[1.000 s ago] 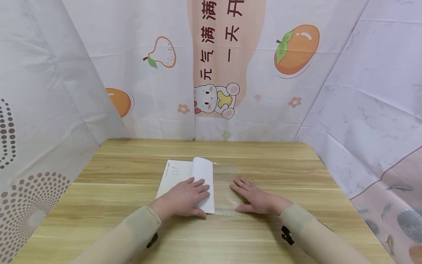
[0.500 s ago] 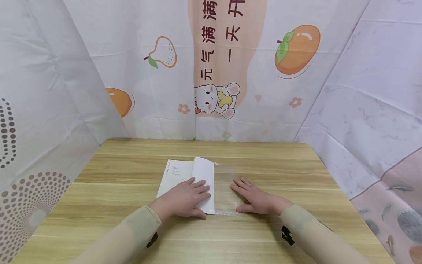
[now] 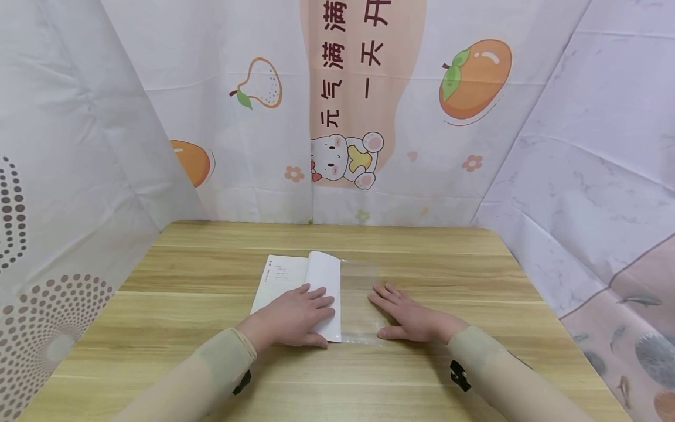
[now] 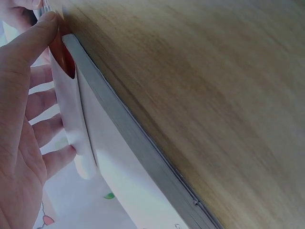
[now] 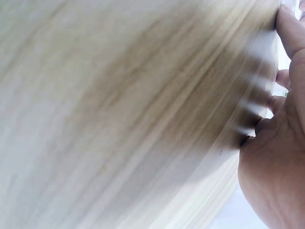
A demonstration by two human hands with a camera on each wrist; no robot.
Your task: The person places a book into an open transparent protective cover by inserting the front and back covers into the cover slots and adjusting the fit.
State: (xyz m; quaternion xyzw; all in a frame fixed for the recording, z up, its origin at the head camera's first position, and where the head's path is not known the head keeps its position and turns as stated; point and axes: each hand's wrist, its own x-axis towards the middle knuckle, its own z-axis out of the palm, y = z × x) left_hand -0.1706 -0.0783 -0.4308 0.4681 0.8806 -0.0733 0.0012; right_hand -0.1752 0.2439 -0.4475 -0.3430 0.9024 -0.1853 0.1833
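While left hand (image 3: 296, 317) and right hand (image 3: 408, 317) outspread, book (image 3: 285, 276) lengthwise near to far

— What colour is the booklet (image 3: 323, 272)?
— White, with small dark print; the clear sheet (image 3: 360, 300) is colourless, so wood grain shows through.
— And the bench (image 3: 337, 381)?
— Pale yellow, streaked brown.
— The sleeves (image 3: 176, 375)?
— Plain beige.
— The back cloth (image 3: 211, 111)?
— White, with orange fruit, a peach band, dark red lettering. The left cloth (image 3: 58, 193) carries brownish dots; the right cloth (image 3: 606, 181), grey marbling and pink.
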